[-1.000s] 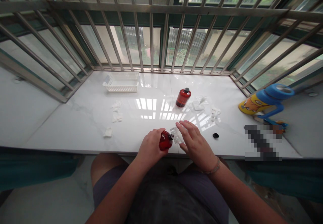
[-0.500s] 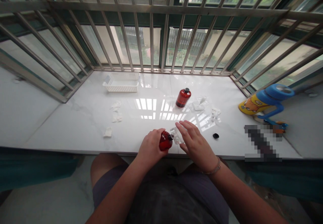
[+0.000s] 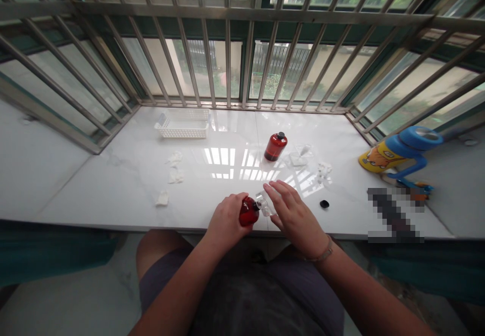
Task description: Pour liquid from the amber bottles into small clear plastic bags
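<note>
My left hand [image 3: 226,221] is wrapped round a small red bottle [image 3: 248,211], tilted with its neck toward the right, at the near edge of the white marble sill [image 3: 125,184]. The fingers of my right hand [image 3: 293,214] pinch a small clear plastic container [image 3: 264,204] right at the bottle's mouth. A tiny black cap [image 3: 324,204] lies on the sill to the right of my right hand. A second red bottle with a black cap [image 3: 275,146] stands upright farther back.
A white plastic basket [image 3: 182,124] sits at the back left. Crumpled white tissue bits [image 3: 175,169] lie left of centre, and clear wrappers [image 3: 303,156] right of the standing bottle. A blue and yellow toy [image 3: 397,155] lies at the right. Metal window bars [image 3: 227,48] close off the back.
</note>
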### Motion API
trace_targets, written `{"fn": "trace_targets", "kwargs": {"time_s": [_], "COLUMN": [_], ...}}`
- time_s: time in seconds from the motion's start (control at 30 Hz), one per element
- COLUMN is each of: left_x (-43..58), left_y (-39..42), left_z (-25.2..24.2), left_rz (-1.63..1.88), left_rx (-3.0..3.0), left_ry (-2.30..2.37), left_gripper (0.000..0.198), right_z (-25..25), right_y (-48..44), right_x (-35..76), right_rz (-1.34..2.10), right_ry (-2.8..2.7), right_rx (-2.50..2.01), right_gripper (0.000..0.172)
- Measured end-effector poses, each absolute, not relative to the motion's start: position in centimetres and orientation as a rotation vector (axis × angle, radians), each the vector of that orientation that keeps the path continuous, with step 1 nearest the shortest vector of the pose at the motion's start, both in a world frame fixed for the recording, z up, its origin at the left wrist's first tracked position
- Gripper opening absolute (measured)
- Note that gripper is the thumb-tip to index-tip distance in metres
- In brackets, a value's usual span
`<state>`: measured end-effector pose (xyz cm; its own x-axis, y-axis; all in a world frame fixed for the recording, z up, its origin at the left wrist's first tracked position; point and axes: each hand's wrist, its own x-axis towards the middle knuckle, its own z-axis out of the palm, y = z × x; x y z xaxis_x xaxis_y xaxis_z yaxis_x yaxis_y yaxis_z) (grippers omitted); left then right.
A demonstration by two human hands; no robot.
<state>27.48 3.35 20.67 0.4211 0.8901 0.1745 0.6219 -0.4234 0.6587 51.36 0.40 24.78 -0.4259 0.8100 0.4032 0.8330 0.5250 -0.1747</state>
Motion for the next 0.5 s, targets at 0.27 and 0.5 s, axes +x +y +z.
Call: {"fn": "trace_targets", "kwargs": {"time_s": [0.27, 0.5], "left_x": [27.46, 27.39], "left_y": [3.37, 3.41], "left_z": [20.62, 20.6], "left_rz": [0.722, 0.718], "left_rx": [2.165, 2.146], "left_ry": [1.271, 1.279], "left_gripper": [0.074, 0.075], "right_z": [24.82, 24.82], "right_y": [0.41, 0.41], "right_x": [51.31, 51.33], "right_rz": [-0.078, -0.058], "right_ry": [-2.335, -2.319], "right_rx": [-1.349, -1.355], "right_gripper": [0.093, 0.095]}}
